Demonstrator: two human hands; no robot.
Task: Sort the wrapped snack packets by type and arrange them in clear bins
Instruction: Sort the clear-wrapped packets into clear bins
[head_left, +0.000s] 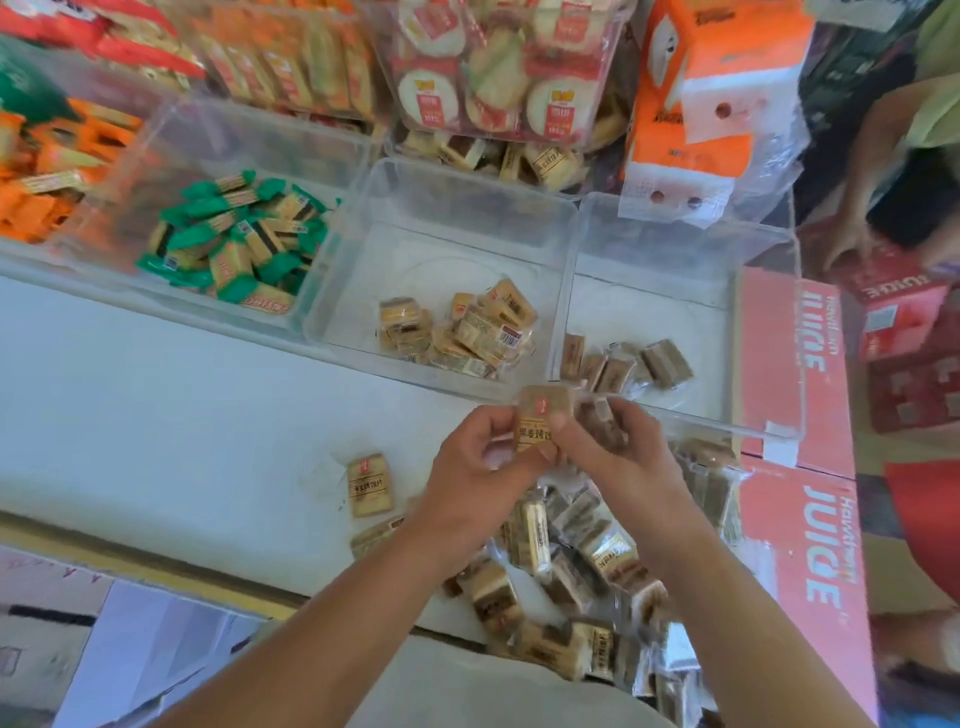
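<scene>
My left hand (470, 467) and my right hand (615, 457) meet over the white counter, just in front of the clear bins. Together they pinch a tan wrapped snack packet (540, 423); the right hand also holds a darker brown packet (602, 421). The middle clear bin (457, 208) holds several tan packets (462, 332). The right clear bin (670, 244) holds several brown packets (628, 364). The left clear bin (218, 130) holds green-wrapped packets (239, 239). A loose pile of unsorted packets (582, 571) lies below my hands, and one tan packet (369, 486) lies alone to the left.
Red juice cartons (795, 426) stand along the right. Orange packs (701, 98) and stacked snack bins fill the back. Orange packets (41, 171) sit at far left. Another person's hand (852, 239) reaches in at upper right. The white counter (156, 395) stretches left.
</scene>
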